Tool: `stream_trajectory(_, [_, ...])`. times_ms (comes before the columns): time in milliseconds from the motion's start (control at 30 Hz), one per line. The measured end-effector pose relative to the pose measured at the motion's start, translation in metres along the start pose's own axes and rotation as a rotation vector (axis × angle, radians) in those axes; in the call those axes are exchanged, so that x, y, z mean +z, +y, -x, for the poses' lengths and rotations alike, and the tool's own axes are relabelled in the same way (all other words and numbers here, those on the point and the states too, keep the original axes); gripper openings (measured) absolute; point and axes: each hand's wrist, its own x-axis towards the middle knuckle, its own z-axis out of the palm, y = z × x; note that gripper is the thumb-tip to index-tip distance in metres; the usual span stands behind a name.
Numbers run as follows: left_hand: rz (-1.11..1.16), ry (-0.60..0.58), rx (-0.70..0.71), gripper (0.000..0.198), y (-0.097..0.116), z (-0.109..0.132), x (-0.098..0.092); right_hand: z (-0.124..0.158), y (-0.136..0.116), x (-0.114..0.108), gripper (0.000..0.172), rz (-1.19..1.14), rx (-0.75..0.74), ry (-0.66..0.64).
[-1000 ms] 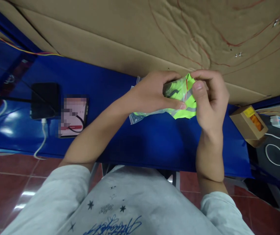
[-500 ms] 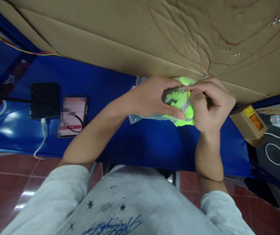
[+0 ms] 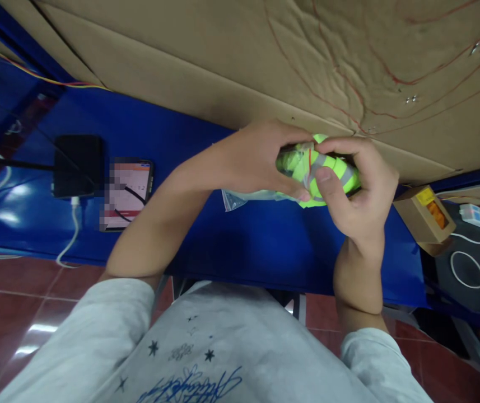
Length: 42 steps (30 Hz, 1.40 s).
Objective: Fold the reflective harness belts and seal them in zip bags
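A folded neon-yellow reflective vest (image 3: 337,169) with grey bands sits partly inside a clear zip bag (image 3: 234,200), above the blue table. Around the bag and the vest in it, my left hand (image 3: 260,159) is closed, thumb at the front and fingers behind. The bag's red-striped mouth lies between my two hands. My right hand (image 3: 363,187) grips the vest's end that sticks out on the right, its thumb pressed on a grey band. My palms hide much of the bag and some of the vest.
On the blue table (image 3: 240,240) a phone (image 3: 133,193) and a black box (image 3: 78,165) with cables lie to the left. An open cardboard box (image 3: 424,218) stands at the right, near white cables (image 3: 475,274). A cardboard panel (image 3: 206,61) with red wires rises behind.
More of the vest shows outside the bag's mouth, towards the right. My right hand has opened from a tight pinch at the mouth into a wider hold around the vest.
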Motion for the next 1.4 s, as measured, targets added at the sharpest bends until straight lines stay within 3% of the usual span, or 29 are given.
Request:
stream_trajectory(133, [-0.016,0.014,0.031,0.060,0.001,0.005,-0.009,-0.006,0.005,0.009,0.013,-0.100,-0.210,0.075])
stream_trajectory(233, [-0.109,-0.017,0.036,0.053,0.000,0.006,-0.005,-0.005,0.007,0.018,0.007,-0.114,-0.284,0.149])
stream_trajectory(333, [-0.147,-0.033,0.040,0.045,-0.002,0.004,0.004,-0.004,0.009,0.025,0.016,-0.088,-0.256,0.201])
stream_trajectory(400, [-0.131,-0.018,0.031,0.047,-0.004,0.002,0.010,-0.003,0.011,0.026,0.009,-0.099,-0.181,0.238])
stream_trajectory(533, [-0.058,-0.104,0.041,0.044,-0.005,0.000,0.012,0.000,0.015,0.021,0.010,-0.135,-0.110,0.194])
stream_trajectory(667, [-0.067,-0.054,0.039,0.056,0.000,0.002,0.007,0.004,0.012,0.015,0.011,0.000,-0.170,0.324])
stream_trajectory(767, [-0.137,-0.052,0.024,0.057,0.003,0.004,0.006,0.005,0.010,0.018,0.013,0.006,-0.310,0.414])
stream_trajectory(867, [-0.186,-0.075,-0.026,0.052,0.006,0.005,0.009,0.005,0.010,0.020,0.013,0.012,-0.420,0.418])
stream_trajectory(967, [-0.202,-0.054,-0.063,0.059,0.009,0.007,0.011,0.005,0.010,0.018,0.015,0.002,-0.398,0.386])
stream_trajectory(1033, [-0.198,-0.055,-0.049,0.060,0.010,0.009,0.010,0.004,0.009,0.018,0.016,-0.030,-0.403,0.406])
stream_trajectory(1133, [-0.152,-0.079,0.024,0.044,0.013,0.010,0.010,0.004,0.009,0.018,0.014,-0.070,-0.461,0.449])
stream_trajectory(1233, [-0.120,-0.080,0.044,0.034,0.016,0.010,0.011,0.004,0.007,0.014,0.012,-0.064,-0.427,0.402])
stream_trajectory(1400, [-0.156,-0.026,0.013,0.036,0.019,0.007,0.017,0.006,-0.003,0.006,0.005,0.042,-0.160,0.301])
